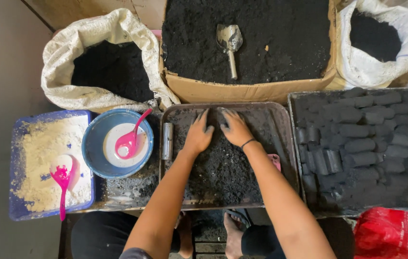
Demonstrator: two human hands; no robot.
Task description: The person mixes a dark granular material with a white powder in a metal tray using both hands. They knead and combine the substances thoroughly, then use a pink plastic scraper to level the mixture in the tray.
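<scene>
- Left hand [198,134] and right hand [235,128] lie side by side, palms down, on the black powder [223,168] in the dark tray [280,120].
- Fingers spread wide, pressing flat, gripping nothing.
- Powder heap lies under the fingers and back toward the wrists.
- Metal cylinder mould [167,140] stands just beside the left hand, long axis running away from the person.

Small home workshop for pressing charcoal briquettes, floor-level work spot, tray of black powder [266,120] under both hands, open sacks [65,62] and a cardboard box [204,88] of black dust beyond them, rows of moulded black cylinders [357,139] to the right, blue tub of pale flour [46,158] to the left.
</scene>
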